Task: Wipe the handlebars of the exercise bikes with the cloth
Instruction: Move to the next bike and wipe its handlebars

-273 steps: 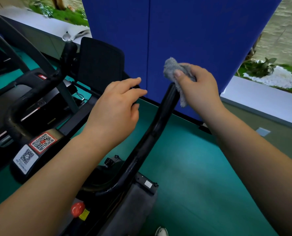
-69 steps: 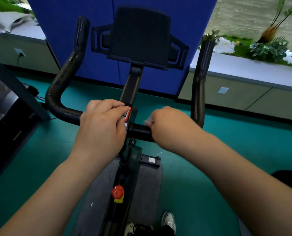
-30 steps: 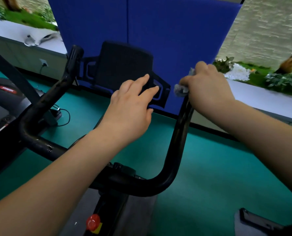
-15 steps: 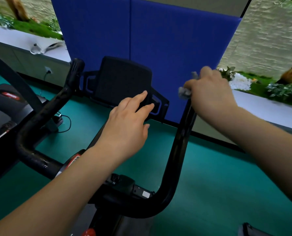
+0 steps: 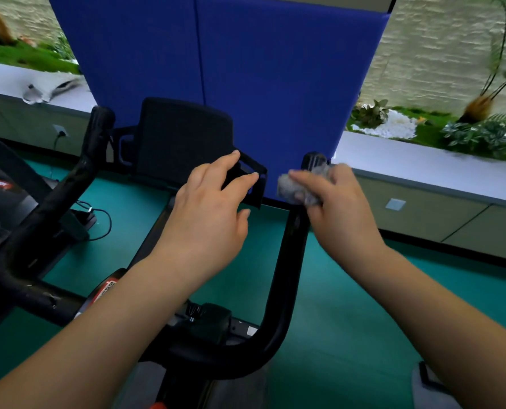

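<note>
Near the top of the right handlebar (image 5: 287, 270), right hand (image 5: 338, 215) clutches the grey cloth (image 5: 297, 188) bunched in curled fingers, pressed to the bar just below its end cap. Left hand (image 5: 209, 219) is released, fingers loosely extended, hovering in front of the black tablet holder (image 5: 180, 140), left of that bar. Left handlebar (image 5: 68, 187) sits further left, untouched. Red-and-white label (image 5: 105, 290) on the stem, left of the right handlebar's base: text too blurred to read.
</note>
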A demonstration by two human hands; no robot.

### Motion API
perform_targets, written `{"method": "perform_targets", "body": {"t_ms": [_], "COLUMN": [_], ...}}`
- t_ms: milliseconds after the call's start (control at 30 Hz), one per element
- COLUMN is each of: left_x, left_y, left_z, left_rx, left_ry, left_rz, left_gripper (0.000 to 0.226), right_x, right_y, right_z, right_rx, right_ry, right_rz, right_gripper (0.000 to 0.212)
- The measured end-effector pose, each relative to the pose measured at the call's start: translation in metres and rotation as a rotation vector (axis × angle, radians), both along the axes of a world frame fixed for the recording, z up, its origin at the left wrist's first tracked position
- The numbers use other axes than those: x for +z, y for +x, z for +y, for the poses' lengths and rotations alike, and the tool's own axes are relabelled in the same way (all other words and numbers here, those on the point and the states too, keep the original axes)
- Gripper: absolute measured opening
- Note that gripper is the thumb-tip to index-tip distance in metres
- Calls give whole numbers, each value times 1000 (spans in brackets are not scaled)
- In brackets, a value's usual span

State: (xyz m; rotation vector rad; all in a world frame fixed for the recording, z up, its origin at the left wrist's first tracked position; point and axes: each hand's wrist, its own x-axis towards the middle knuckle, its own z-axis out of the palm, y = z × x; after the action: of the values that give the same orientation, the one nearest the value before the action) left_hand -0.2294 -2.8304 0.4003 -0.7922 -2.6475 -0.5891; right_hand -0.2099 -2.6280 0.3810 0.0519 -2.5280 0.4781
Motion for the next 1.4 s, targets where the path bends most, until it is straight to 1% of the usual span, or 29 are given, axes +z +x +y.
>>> {"method": "perform_targets", "body": {"t_ms": [200, 300, 467, 567, 600, 667, 733, 800, 833, 900, 1000, 1133, 1167, 1233, 1300, 1400], "left_x": [-2, -1, -3, -4, -4, -5, -7, -7, -7, -7, -7, -9, -9, -10, -10, -9], "left_y": [5, 9, 12, 11, 10, 7, 5, 4, 4, 4, 6, 7, 8, 8, 9, 10], "left_z": [5, 7, 19, 28, 31, 34, 35, 35, 36, 36, 37, 37, 37, 36, 35, 33], "left_rx": [-1, -39, -80, -84, -79, -65, -56, -52, -51, -50, -48, -55, -58, -62, -71, -88], "left_ry": [-15, -25, -44, -64, -70, -79, -83, -81, -80, -79, -69, -65, -62, -56, -55, -58], "left_rz": [-31, -40, 44, 77, 77, 71, 76, 82, 84, 80, 68, 53, 48, 39, 34, 34], "left_gripper": [59, 64, 59, 56, 56, 56, 55, 55, 54, 53, 51, 50, 49, 48, 48, 46], "right_x": [30, 34, 26, 12, 1, -24, -37, -32, -26, -12, -8, -32, -42, -59, -72, -63], "right_y": [-41, -48, -37, -28, -23, -8, 6, 4, -4, -23, -34, -3, 11, 39, 53, 47], "right_z": [9, 19, 22, 21, 19, 12, 2, 1, 5, 13, 18, 6, -1, -16, -26, -27], "right_rx": [-55, -43, -58, -59, -76, -107, -70, -6, 6, 10, 23, 82, 72, 44, 42, -12], "right_ry": [-343, -466, -676, -831, -889, -965, -1118, -1290, -1325, -1326, -1257, -1270, -1240, -1193, -1222, -1215], "right_rz": [-25, -56, -75, -111, -132, -202, -257, -274, -268, -251, -272, -320, -351, -425, -471, -437], "right_gripper": [32, 28, 26, 14, 15, 24, 23, 19, 18, 21, 28, 18, 17, 22, 29, 43]}}
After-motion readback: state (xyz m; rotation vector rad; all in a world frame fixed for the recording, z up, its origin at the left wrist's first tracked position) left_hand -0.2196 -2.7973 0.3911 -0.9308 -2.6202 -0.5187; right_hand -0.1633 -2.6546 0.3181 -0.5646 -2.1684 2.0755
